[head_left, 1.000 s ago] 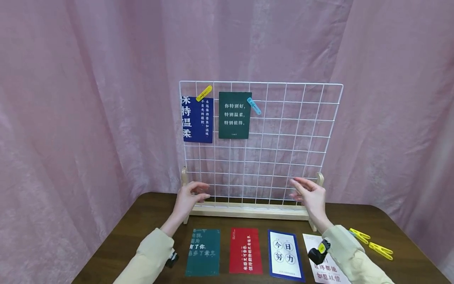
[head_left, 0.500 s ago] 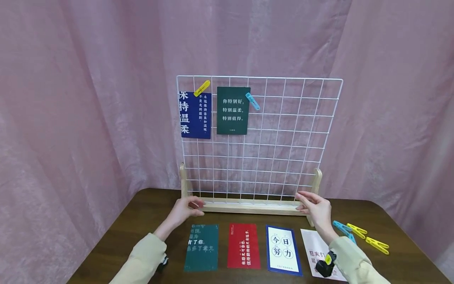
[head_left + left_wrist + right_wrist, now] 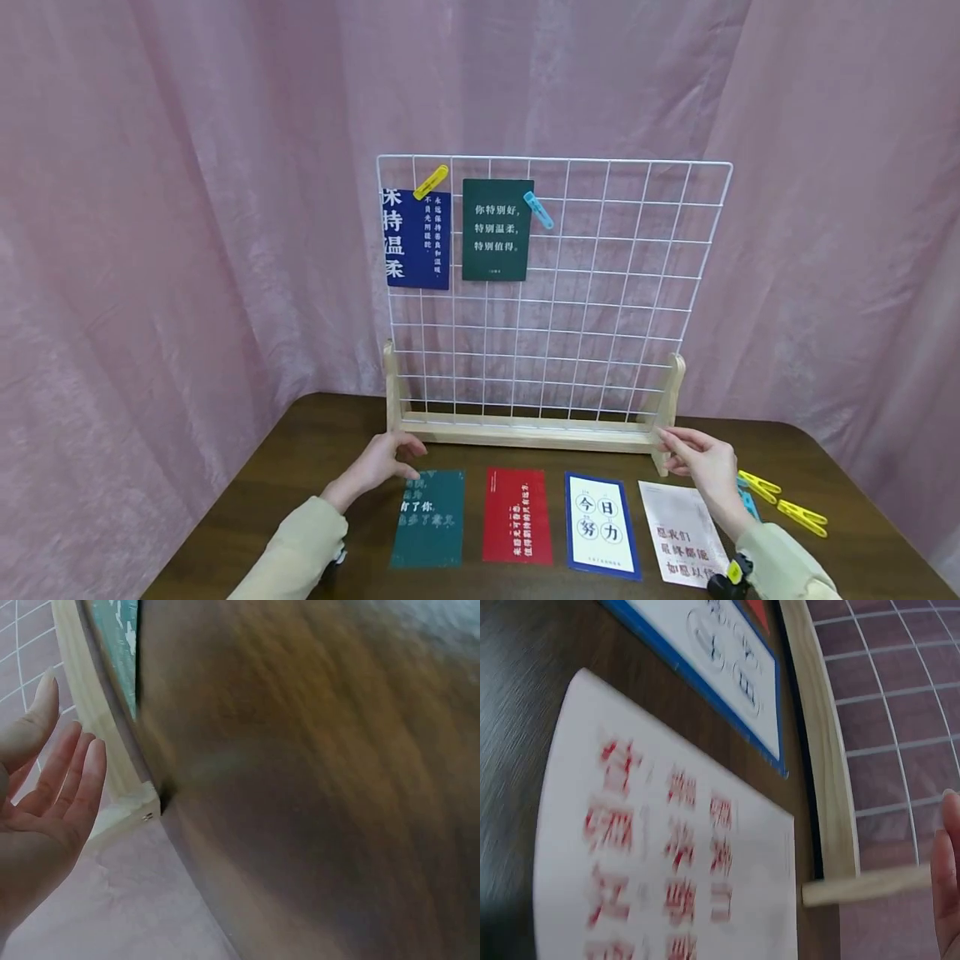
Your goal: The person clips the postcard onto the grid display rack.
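Observation:
The left hand (image 3: 375,467), fingers loosely bent and holding nothing, is just above the upper left corner of the teal card (image 3: 429,521). In the left wrist view the same hand (image 3: 52,787) shows a bare palm. The right hand (image 3: 705,467) hovers by the right foot of the stand (image 3: 663,408), above the white card with red writing (image 3: 681,533); nothing shows between its fingers. A blue card (image 3: 420,250) under a yellow clip (image 3: 431,182) and a dark green card (image 3: 495,250) with a blue clip (image 3: 538,210) hang on the white grid (image 3: 585,312).
A red card (image 3: 516,517) and a blue-bordered card (image 3: 602,525) lie between the teal and white ones on the brown table (image 3: 262,492). Two yellow clips (image 3: 802,517) and blue clip parts (image 3: 748,502) lie at the right. A pink curtain (image 3: 225,208) hangs behind.
Both hands have come down from in front of the grid's lower part towards the table; the right hand has also moved right. The hanging cards keep their places on the grid.

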The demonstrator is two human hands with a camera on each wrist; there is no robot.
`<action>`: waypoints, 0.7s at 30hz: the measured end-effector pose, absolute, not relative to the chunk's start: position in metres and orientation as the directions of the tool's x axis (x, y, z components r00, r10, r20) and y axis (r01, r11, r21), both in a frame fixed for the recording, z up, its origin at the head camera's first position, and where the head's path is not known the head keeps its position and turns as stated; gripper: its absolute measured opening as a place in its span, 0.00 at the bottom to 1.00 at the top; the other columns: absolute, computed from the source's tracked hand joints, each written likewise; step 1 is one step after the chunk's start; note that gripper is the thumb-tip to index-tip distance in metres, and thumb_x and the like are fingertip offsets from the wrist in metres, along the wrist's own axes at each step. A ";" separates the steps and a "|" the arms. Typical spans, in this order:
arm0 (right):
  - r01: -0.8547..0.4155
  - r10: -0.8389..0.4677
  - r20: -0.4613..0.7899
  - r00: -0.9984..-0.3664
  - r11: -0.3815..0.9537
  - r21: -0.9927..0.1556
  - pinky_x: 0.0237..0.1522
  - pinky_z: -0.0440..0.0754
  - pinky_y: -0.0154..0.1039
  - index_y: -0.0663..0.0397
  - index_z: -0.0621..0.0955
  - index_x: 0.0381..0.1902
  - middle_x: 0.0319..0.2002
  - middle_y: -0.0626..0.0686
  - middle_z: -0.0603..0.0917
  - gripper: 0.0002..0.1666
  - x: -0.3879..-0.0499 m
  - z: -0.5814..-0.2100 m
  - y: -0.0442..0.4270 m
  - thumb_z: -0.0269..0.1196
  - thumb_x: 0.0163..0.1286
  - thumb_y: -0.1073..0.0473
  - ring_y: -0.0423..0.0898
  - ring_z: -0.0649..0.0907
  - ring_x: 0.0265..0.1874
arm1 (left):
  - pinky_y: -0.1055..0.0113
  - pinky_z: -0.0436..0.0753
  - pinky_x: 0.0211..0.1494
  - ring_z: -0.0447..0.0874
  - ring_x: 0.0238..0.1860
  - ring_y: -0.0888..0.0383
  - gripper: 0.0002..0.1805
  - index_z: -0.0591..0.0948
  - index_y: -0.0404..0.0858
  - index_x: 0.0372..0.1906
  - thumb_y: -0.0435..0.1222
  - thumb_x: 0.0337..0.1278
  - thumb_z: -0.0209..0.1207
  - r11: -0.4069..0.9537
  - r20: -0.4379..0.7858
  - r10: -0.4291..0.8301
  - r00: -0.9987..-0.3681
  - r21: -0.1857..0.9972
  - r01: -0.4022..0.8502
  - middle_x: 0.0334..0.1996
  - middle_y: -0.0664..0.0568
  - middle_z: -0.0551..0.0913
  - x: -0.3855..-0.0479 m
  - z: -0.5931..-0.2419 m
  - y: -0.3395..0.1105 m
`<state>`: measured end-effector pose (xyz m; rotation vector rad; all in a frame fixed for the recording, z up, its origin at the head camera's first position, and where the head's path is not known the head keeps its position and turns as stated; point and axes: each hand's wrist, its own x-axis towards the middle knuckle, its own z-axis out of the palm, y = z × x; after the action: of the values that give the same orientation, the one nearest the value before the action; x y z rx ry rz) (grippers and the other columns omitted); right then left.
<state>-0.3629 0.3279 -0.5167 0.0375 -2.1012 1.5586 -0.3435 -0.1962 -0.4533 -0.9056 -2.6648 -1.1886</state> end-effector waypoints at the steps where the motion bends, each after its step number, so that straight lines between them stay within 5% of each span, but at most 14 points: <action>1: -0.315 0.279 0.412 -0.867 0.335 -0.888 0.19 0.78 0.37 0.60 0.81 0.42 0.26 0.55 0.83 0.25 -0.361 -0.517 0.332 0.65 0.56 0.45 0.52 0.81 0.17 | 0.50 0.75 0.39 0.76 0.34 0.43 0.17 0.79 0.29 0.37 0.24 0.34 0.69 0.526 0.301 0.485 -0.821 0.650 0.548 0.33 0.40 0.79 -0.344 -0.454 -0.196; 12: -0.241 0.275 0.390 -0.879 0.449 -0.860 0.16 0.77 0.32 0.56 0.82 0.40 0.25 0.53 0.84 0.26 -0.340 -0.521 0.376 0.65 0.54 0.42 0.51 0.82 0.18 | 0.54 0.75 0.41 0.74 0.36 0.47 0.22 0.78 0.29 0.40 0.29 0.32 0.71 0.588 0.174 0.496 -0.851 0.653 0.476 0.35 0.45 0.78 -0.344 -0.466 -0.197; 21: -0.197 0.197 0.376 -0.905 0.590 -0.783 0.18 0.77 0.37 0.53 0.84 0.38 0.25 0.49 0.84 0.17 -0.286 -0.466 0.378 0.64 0.58 0.47 0.44 0.82 0.21 | 0.53 0.73 0.43 0.72 0.39 0.46 0.25 0.78 0.29 0.40 0.31 0.29 0.73 0.612 0.154 0.515 -0.843 0.623 0.487 0.36 0.46 0.75 -0.343 -0.465 -0.194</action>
<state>-0.2861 0.3784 -0.4660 -0.0005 -2.3946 1.2539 -0.3433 -0.1936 -0.4646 -0.8881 -2.8562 -1.0853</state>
